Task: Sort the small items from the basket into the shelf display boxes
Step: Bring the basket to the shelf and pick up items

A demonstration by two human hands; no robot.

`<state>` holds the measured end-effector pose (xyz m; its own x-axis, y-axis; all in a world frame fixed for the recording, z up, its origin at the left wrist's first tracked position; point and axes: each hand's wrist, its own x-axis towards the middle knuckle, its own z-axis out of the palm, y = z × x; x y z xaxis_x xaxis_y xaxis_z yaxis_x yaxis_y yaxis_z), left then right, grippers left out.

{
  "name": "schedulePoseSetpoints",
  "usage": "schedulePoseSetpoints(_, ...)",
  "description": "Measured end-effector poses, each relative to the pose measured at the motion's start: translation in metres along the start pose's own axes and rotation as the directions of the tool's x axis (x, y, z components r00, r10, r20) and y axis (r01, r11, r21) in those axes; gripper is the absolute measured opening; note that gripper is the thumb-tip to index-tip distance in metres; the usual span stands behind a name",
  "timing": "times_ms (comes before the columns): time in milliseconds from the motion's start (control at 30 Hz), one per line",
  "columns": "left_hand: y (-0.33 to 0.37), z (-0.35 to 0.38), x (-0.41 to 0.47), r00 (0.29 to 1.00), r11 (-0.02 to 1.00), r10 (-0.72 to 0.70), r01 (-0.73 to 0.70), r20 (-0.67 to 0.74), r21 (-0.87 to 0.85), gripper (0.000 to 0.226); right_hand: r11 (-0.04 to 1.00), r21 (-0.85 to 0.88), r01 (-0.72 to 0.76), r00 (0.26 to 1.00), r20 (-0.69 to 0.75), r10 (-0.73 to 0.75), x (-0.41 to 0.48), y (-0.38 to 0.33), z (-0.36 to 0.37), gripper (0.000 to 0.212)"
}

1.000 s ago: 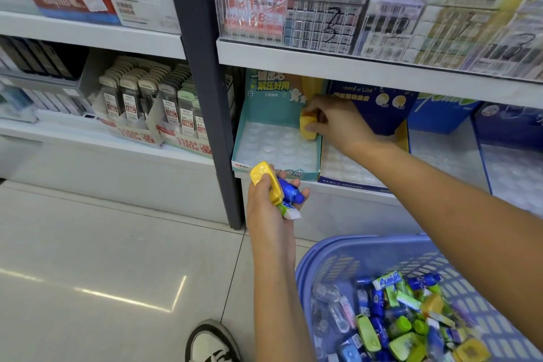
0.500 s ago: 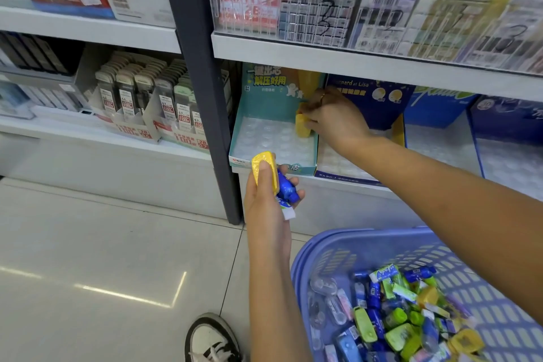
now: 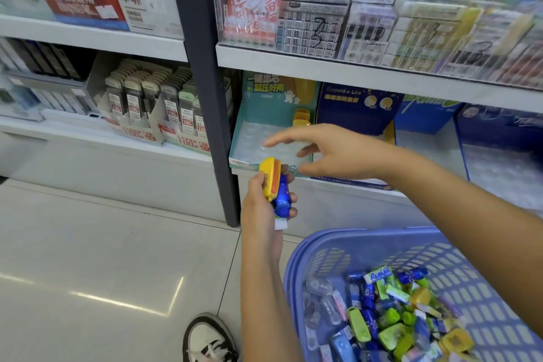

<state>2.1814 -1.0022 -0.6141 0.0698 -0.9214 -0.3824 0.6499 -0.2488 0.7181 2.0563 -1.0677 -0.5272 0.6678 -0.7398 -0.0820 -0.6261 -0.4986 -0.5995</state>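
Note:
My left hand grips a small bundle in front of the shelf: a yellow item, a blue item and a white-tipped one below. My right hand hovers with spread fingers and nothing in it, just above the yellow item, in front of the teal display box. A yellow item stands at the back right corner of that box's clear dimpled tray. The purple basket at bottom right holds several blue, green and yellow small items.
A dark blue display box and further blue boxes stand right of the teal one. A dark shelf post rises to its left, with refill packs beyond. Packaged goods fill the upper shelf. My shoe rests on the tiled floor.
My right hand let go of the yellow item in the teal box and drew back toward my left hand, fingers now spread. The left hand stayed put with its bundle.

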Motion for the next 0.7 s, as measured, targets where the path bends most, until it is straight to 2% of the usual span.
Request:
schedulePoseSetpoints(67,0.000,0.000,-0.001,0.999,0.997,-0.036,0.033,0.033,0.077,0.037,0.969,0.238,-0.064,0.996,0.080,0.046,-0.009,0.004,0.003,0.051)
schedulePoseSetpoints(133,0.000,0.002,-0.003,0.995,0.989,-0.073,0.063,0.071,0.135,0.039,0.931,0.352,-0.094,0.995,0.063,0.077,-0.012,0.009,0.004,0.041)
schedulePoseSetpoints(267,-0.002,0.006,-0.005,0.988,0.990,-0.122,0.115,0.096,0.078,0.053,0.942,0.328,-0.070,0.997,0.005,0.073,-0.008,0.020,0.002,0.026)
schedulePoseSetpoints(300,-0.002,0.007,-0.004,0.989,0.991,-0.128,0.125,0.075,0.038,0.054,0.939,0.341,-0.051,0.997,-0.040,0.068,-0.006,0.024,0.000,0.024)
schedulePoseSetpoints(367,-0.001,0.008,-0.002,0.991,0.990,-0.128,0.130,0.030,-0.046,0.047,0.928,0.369,-0.041,0.968,-0.217,0.129,0.002,0.037,-0.003,0.022)
schedulePoseSetpoints(433,0.000,0.009,0.001,0.993,0.984,-0.115,0.113,-0.007,-0.135,0.027,0.970,0.213,-0.121,0.869,-0.449,0.207,0.013,0.051,-0.008,0.025)
schedulePoseSetpoints(500,0.000,0.008,0.003,0.996,0.972,-0.089,0.085,-0.007,-0.218,0.018,0.971,0.046,-0.237,0.797,-0.562,0.221,0.025,0.062,-0.011,0.030)
schedulePoseSetpoints(633,-0.002,0.003,0.004,1.000,0.965,-0.017,0.023,0.025,-0.260,0.024,0.939,-0.188,-0.287,0.869,-0.464,0.173,0.045,0.073,-0.002,0.034)
schedulePoseSetpoints(700,-0.002,0.000,0.004,1.000,0.970,-0.005,0.011,0.024,-0.242,0.024,0.925,-0.222,-0.308,0.887,-0.418,0.195,0.049,0.077,0.002,0.037)
